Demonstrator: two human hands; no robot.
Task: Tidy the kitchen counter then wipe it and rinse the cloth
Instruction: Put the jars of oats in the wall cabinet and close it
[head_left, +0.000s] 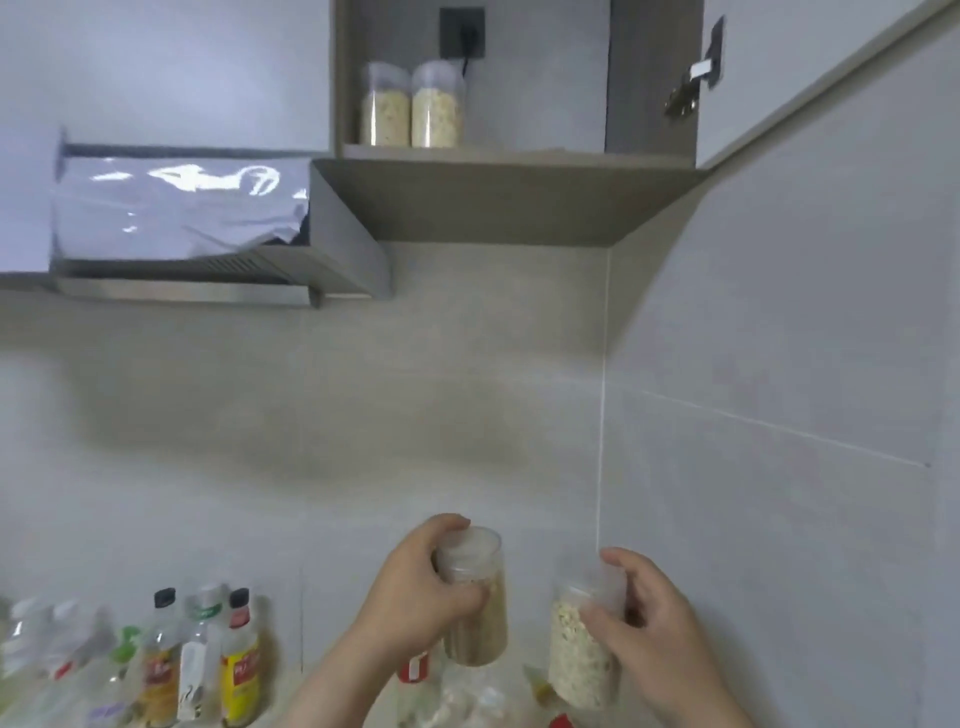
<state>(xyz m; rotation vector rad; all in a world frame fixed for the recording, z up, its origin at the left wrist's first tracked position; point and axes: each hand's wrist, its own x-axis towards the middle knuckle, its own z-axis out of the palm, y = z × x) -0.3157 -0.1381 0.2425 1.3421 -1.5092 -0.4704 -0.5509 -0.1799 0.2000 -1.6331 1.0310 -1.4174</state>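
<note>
Counter clutter is what I am clearing, though the worktop itself sits almost wholly below the frame. At far left a row of clear plastic sauce bottles (208, 660) stands against the grey tiled wall (467, 415); one has a yellow label with red writing too blurred to read. Above them hangs the steel range hood (218, 249), its front covered in crinkled protective film.

My left hand (410, 592) grips a clear cylindrical plastic jar of brown grain (475, 597), thumb and fingers curled round its upper part, holding it upright and lifted. Straight above, the open wall cupboard (519, 150) holds two matching clear jars of pale flakes (410, 106) side by side on its shelf, with room to their right; I judge my jars are bound there, lifted to free the surface for wiping.

My right hand (644, 618) wraps round a second clear jar of pale oat-like flakes (576, 654), gripping near the lid, slightly tilted. Between my forearms a red-and-white label (413, 667) shows, unreadable. No cloth is visible.
</note>
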